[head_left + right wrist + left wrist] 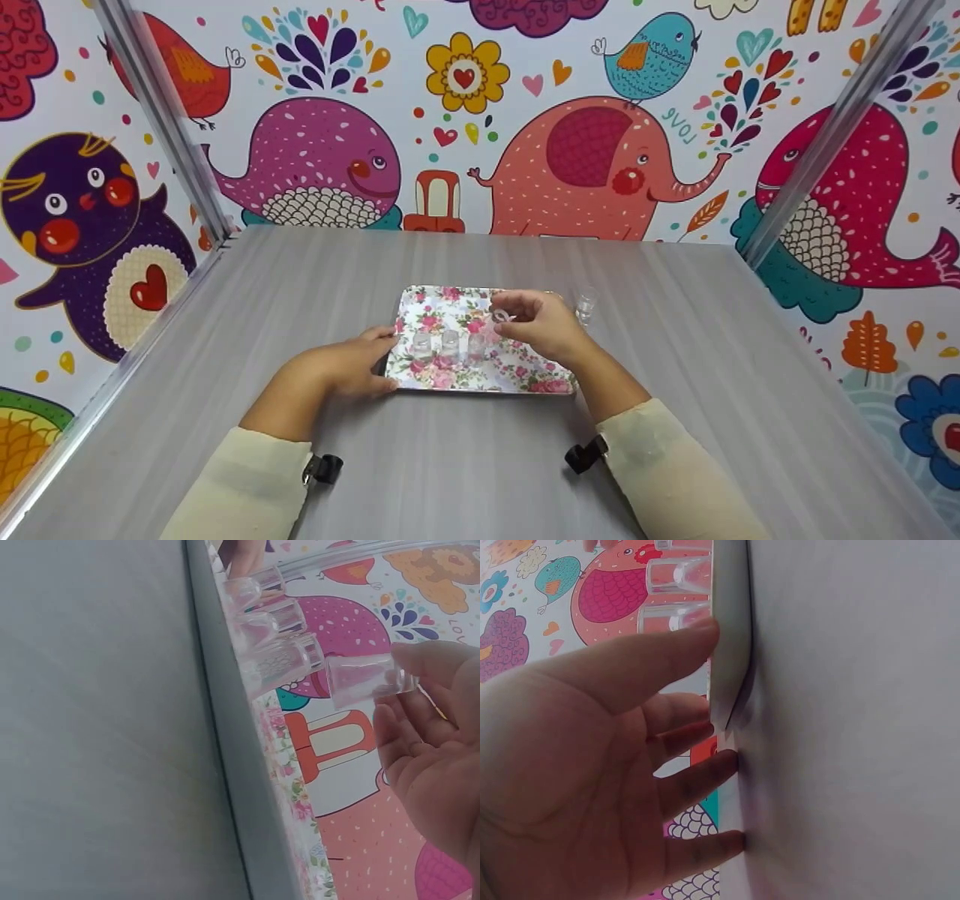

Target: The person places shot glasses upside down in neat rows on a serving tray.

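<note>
My left hand (349,365) is at the left end of a flower-patterned tray (540,367). In the left wrist view its thumb (694,637) rests against the tray's rim, and the other fingers extend nearly straight toward the tabletop. Over the right half of the tray, my right hand (541,322) pinches a small clear glass (364,679) by its narrower end, with the wider end toward the tray. Three similar clear glasses stand in a row on the tray: a left one (422,346), a middle one (450,345) and a right one (477,346).
Another clear glass (587,306) stands on the grey wood-grain table (465,465), just beyond the tray's right edge. Walls with cartoon animals (322,157) enclose the back and sides, with metal posts (814,157) at the corners.
</note>
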Available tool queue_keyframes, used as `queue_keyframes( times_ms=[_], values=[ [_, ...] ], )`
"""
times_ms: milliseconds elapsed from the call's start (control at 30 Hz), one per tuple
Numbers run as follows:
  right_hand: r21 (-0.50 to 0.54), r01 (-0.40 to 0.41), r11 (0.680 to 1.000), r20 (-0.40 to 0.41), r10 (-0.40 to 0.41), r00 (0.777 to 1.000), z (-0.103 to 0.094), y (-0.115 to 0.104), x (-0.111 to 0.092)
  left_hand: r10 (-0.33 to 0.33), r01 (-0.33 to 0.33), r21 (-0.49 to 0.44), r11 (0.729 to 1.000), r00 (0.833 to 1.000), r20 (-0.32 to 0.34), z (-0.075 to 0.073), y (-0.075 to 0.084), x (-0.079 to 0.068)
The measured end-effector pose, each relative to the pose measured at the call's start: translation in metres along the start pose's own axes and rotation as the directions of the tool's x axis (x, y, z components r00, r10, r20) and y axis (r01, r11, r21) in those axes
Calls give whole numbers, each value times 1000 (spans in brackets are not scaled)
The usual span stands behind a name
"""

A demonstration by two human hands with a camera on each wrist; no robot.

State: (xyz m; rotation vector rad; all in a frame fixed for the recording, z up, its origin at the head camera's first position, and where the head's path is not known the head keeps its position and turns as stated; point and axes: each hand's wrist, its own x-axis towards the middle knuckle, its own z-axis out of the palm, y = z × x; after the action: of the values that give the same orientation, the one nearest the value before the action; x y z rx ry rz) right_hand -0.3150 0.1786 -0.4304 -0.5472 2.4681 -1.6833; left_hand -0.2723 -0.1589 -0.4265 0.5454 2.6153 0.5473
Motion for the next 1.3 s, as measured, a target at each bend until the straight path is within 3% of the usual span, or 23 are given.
queue_keyframes(
  times_ms=[333, 733, 967, 1133, 1300],
  values=[
    [12, -7, 1000, 4, 7, 1000, -9, 8, -3, 7, -7, 3, 1000, 1000, 2, 0, -1, 1],
    [-121, -34, 992, 84, 45, 995, -3, 18, 0, -19, 19, 3, 1000, 1000, 3, 0, 0, -1],
    [-146, -4, 989, 126, 22, 992, 3, 24, 1, -22, 22, 9, 1000, 1000, 2, -1, 2, -3],
    [-122, -2, 992, 115, 16, 993, 0, 24, 0, -26, 26, 6, 1000, 1000, 0, -1, 3, -3],
    [-83, -17, 996, 61, 22, 998, -16, 17, -4, -15, 15, 12, 1000, 1000, -7, -1, 2, -2]
  ],
)
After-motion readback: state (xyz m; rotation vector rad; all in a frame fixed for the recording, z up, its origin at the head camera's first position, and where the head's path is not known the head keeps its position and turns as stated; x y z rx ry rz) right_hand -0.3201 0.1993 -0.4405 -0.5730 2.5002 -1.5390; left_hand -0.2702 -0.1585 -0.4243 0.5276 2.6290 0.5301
